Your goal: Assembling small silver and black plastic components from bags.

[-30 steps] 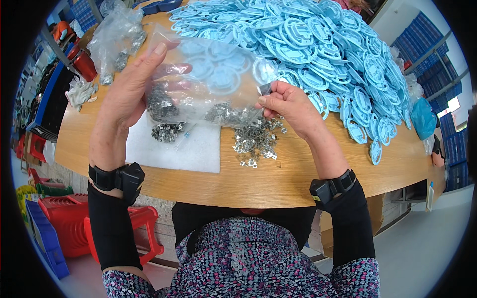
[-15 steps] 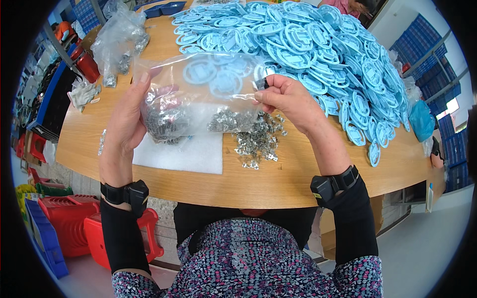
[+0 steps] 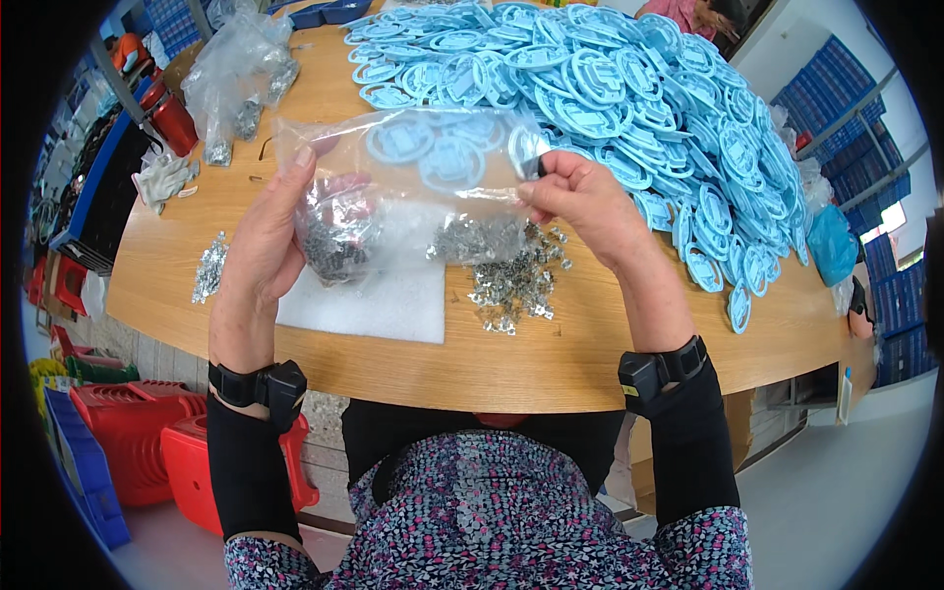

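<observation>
Clear plastic bag (image 3: 413, 197), held up above the near edge of the wooden table (image 3: 551, 364) between both hands; part-filled with small metal parts, too fine to tell their form. Left hand (image 3: 261, 241): grip closed on the bag's left side, thumb over the top corner, palm hidden behind the film. Right hand (image 3: 580, 202): fingertips pinched on the top right corner; what the dark spot at the pinch is cannot be told. Beneath the bag: white foam sheet (image 3: 379, 305), partly covered, and a loose heap of metal parts (image 3: 516, 280). Beyond: large pile of blue plastic rings (image 3: 629, 88), seen blurred through the bag. Far left: further bags (image 3: 236, 69), a small scatter of metal parts (image 3: 208, 267). Below the table, red crates (image 3: 147, 447), cut off.
</observation>
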Available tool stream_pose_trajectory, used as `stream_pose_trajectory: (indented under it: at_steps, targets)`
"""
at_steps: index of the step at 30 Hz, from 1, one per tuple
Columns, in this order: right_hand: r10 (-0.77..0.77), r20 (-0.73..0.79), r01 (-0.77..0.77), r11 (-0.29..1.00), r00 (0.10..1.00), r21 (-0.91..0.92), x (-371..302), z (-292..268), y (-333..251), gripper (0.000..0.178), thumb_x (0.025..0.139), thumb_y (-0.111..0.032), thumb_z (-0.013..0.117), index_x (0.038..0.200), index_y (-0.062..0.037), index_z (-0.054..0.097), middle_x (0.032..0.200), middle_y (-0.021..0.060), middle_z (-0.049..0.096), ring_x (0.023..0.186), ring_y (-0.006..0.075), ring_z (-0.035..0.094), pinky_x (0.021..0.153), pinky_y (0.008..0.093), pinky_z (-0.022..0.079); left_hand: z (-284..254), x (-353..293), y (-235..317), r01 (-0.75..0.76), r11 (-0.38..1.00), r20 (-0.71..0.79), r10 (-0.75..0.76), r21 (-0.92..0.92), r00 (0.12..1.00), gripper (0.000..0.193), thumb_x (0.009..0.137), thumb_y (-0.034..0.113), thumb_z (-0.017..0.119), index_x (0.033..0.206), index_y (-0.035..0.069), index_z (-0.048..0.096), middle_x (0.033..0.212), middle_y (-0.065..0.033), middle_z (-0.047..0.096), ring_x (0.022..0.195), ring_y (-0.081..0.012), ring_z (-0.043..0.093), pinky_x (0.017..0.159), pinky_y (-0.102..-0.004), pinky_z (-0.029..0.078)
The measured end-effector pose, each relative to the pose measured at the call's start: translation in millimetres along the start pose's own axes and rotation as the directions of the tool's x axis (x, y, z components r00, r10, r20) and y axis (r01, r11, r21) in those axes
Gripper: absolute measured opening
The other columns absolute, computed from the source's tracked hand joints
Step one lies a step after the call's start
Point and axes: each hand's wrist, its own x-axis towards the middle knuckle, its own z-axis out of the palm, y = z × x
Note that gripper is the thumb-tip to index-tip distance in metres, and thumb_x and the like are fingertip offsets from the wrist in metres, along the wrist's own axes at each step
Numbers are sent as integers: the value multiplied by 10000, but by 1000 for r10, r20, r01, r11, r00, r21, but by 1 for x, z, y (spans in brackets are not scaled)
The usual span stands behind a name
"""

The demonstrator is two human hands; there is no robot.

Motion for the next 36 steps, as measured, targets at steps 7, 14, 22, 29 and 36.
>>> stream_pose_trajectory:
  at_steps: [7, 14, 22, 29, 36]
  targets:
    - [4, -45, -8, 996, 999, -91, 4, -5, 3, 204, 890, -146, 694, 1028, -11, 627, 855, 37, 694, 698, 74, 598, 680, 222, 489, 7, -1, 3, -9, 1000, -8, 8, -2, 1000, 515, 1021, 391, 504, 1384, 35, 423, 1151, -206, 624, 990, -275, 674, 810, -345, 589]
    - [1, -27, -5, 992, 1000, -127, 5, -6, 7, 200, 902, -155, 684, 1024, -7, 627, 856, 43, 703, 698, 70, 595, 676, 230, 491, 3, 2, 7, -13, 1000, 15, 13, 9, 1000, 551, 1017, 414, 500, 1423, 56, 393, 1189, -236, 602, 1038, -283, 664, 763, -349, 591]
    - [28, 6, -28, 1000, 1000, -14, -3, -3, -2, 179, 894, -127, 692, 1012, -10, 627, 851, 39, 697, 684, 67, 587, 677, 224, 488, 6, -6, 5, 19, 1000, 8, -19, -7, 1000, 508, 1028, 396, 485, 1394, 54, 400, 1151, -226, 607, 947, -262, 674, 719, -341, 582]
    - [8, -37, -12, 995, 999, -95, 0, -4, -2, 183, 902, -142, 687, 993, 4, 625, 796, 29, 681, 679, 65, 586, 672, 221, 481, 4, -10, 0, 30, 999, -20, -31, -42, 999, 504, 1029, 400, 480, 1391, 60, 394, 1159, -228, 609, 971, -277, 674, 717, -348, 582]
    - [17, -3, -18, 994, 1000, -103, 0, 1, -9, 177, 902, -128, 683, 1009, 2, 627, 818, 30, 690, 688, 67, 594, 670, 221, 483, -4, -11, -1, 23, 999, -2, -23, -34, 1000, 521, 1022, 393, 493, 1424, 79, 388, 1195, -223, 603, 995, -296, 673, 772, -381, 584]
